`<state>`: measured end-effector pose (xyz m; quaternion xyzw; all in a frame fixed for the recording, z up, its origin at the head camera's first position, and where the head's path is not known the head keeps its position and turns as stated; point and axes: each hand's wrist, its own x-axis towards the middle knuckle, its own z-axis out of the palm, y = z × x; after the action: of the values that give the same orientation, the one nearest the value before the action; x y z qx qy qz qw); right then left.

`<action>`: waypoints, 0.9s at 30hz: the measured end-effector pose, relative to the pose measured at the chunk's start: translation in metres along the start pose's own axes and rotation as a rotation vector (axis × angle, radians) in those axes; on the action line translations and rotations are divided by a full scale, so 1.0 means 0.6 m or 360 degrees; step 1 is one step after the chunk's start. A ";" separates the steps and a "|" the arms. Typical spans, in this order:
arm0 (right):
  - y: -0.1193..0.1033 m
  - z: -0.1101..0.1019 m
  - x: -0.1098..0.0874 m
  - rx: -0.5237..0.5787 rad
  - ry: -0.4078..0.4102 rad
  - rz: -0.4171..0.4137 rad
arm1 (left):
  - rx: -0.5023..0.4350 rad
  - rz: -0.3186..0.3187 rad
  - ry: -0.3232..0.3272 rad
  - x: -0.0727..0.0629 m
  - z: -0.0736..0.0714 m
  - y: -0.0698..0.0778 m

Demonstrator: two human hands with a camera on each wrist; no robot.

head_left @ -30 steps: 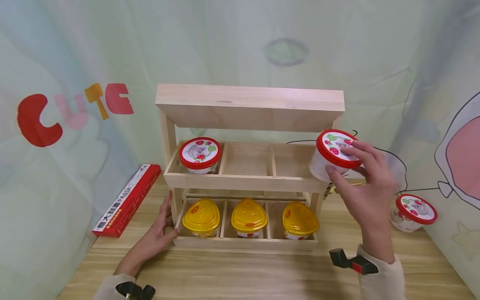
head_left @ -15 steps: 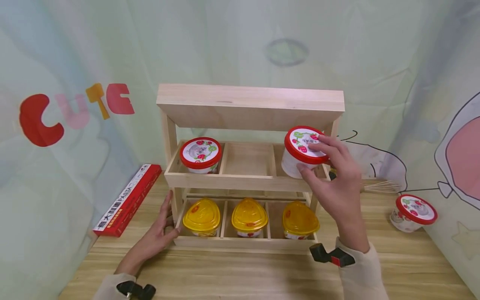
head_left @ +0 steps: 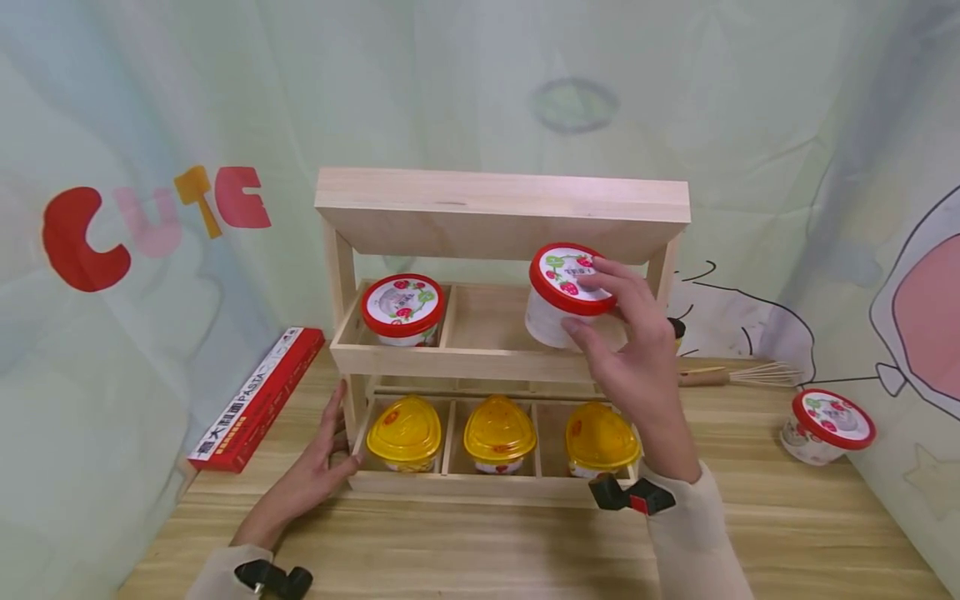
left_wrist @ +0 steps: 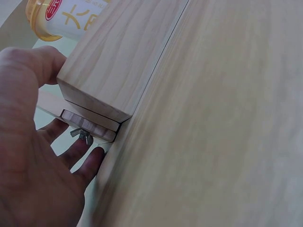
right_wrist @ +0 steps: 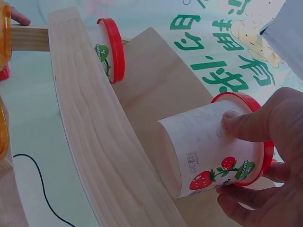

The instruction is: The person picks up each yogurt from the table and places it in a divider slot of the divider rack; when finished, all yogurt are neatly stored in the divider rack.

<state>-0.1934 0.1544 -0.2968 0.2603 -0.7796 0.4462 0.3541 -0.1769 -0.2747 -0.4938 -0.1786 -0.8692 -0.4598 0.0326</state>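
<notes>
My right hand (head_left: 626, 337) grips a white paper tub (head_left: 551, 321) with a red-rimmed lid, thumb on its near side and fingers on the lid and far side. Strawberries are printed on the tub (right_wrist: 213, 146) in the right wrist view. Slightly tilted, it hangs over the middle and right of the upper tray of a wooden two-tier rack (head_left: 465, 364). My left hand (head_left: 303, 479) holds the rack's lower left corner, thumb at the front and other fingers along the side, near a wing nut (left_wrist: 83, 135). A matching red-lidded tub (head_left: 402, 304) sits in the upper left compartment.
Several yellow-lidded cups (head_left: 498, 429) fill the lower tray's compartments. Another red-lidded tub (head_left: 828, 425) stands on the table at right. Behind the right arm lies a whisk (head_left: 750, 375). A red pasta box (head_left: 258, 400) lies left of the rack. A wooden top board (head_left: 501, 192) overhangs the upper tray.
My right hand has carried the red-lidded tub leftward, from beyond the rack's right end to over the upper tray. My left hand has stayed at the rack's corner.
</notes>
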 end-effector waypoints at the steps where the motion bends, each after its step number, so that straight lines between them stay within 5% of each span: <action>1: 0.000 0.004 0.002 0.0000 -0.0015 -0.0003 | 0.0000 0.0001 0.0002 0.000 0.000 0.000; 8: -0.001 0.030 0.015 -0.0022 -0.0122 0.0014 | -0.0001 0.0106 0.0016 0.002 0.001 -0.003; 27: -0.001 0.081 0.023 0.0045 -0.0313 0.0066 | -0.0016 0.0053 -0.0006 0.001 0.000 -0.005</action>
<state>-0.2170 0.1102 -0.3030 0.2917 -0.8094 0.4365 0.2630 -0.1781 -0.2762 -0.4959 -0.1940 -0.8639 -0.4633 0.0375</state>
